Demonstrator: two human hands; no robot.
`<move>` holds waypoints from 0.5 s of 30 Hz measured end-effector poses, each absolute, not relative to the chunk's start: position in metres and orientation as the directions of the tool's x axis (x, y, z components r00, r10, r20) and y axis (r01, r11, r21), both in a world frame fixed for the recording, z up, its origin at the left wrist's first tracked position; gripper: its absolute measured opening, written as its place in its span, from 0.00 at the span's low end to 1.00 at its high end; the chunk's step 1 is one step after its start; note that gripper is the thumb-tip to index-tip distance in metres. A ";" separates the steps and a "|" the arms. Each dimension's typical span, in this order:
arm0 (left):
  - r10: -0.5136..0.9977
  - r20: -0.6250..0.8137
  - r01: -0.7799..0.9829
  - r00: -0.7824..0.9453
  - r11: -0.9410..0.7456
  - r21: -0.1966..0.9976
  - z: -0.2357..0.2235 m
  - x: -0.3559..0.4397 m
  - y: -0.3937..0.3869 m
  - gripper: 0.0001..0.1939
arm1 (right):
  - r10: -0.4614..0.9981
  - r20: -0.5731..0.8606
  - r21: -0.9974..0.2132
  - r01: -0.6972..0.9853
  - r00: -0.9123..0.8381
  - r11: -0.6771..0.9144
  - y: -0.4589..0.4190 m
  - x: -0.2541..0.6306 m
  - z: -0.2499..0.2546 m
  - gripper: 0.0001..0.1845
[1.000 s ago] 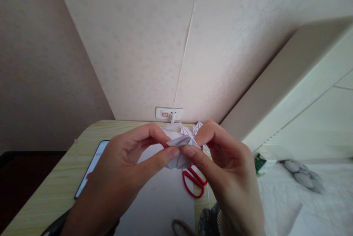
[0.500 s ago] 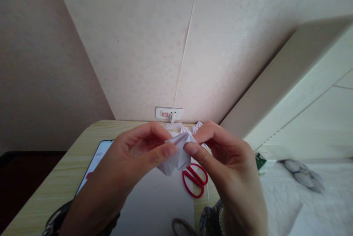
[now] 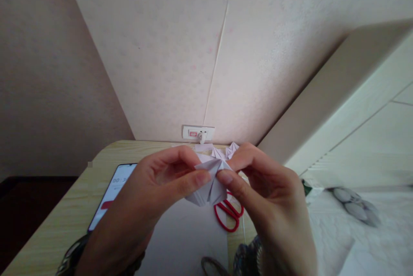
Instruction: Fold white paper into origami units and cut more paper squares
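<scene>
A small folded white paper piece [image 3: 209, 183] is held above the table between both hands. My left hand [image 3: 155, 198] pinches its left side with thumb and forefinger. My right hand [image 3: 267, 200] pinches its right side the same way, the two thumbs almost touching. Below the hands a white sheet of paper [image 3: 190, 241] lies flat on the light wooden table [image 3: 61, 220]. Red-handled scissors [image 3: 227, 218] lie on the table just under my right hand, partly hidden by the folded piece.
A phone [image 3: 111, 192] with a lit screen lies at the table's left. Small folded paper shapes [image 3: 222, 151] sit near the wall, below a white socket [image 3: 197, 132]. A white cabinet [image 3: 355, 108] and a bed with pale bedding [image 3: 348, 233] are to the right.
Both hands keep hold of the folded paper and have shifted a little; the piece now hangs lower between the thumbs, with its layered bottom edge showing.
</scene>
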State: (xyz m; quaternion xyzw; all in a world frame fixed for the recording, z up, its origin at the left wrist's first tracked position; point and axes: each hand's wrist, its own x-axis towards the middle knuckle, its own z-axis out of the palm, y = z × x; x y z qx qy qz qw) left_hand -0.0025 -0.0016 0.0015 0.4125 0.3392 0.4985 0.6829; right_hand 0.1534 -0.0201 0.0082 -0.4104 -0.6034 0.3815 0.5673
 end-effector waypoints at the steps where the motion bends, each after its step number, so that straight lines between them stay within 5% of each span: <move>1: 0.966 -0.066 -0.409 0.249 0.167 0.897 0.002 -0.001 -0.003 0.11 | 0.925 0.379 -0.923 0.064 -0.016 0.379 -0.020 0.153 0.008 0.11; 8: 0.982 -0.099 -0.391 0.162 0.156 0.907 0.007 0.007 -0.012 0.11 | 0.925 0.378 -0.924 0.076 0.030 0.375 -0.023 0.151 0.010 0.10; 15: 0.999 0.041 -0.323 0.022 -0.031 0.946 0.006 0.013 -0.012 0.11 | 0.926 0.366 -0.929 0.099 0.093 0.357 -0.026 0.143 0.012 0.12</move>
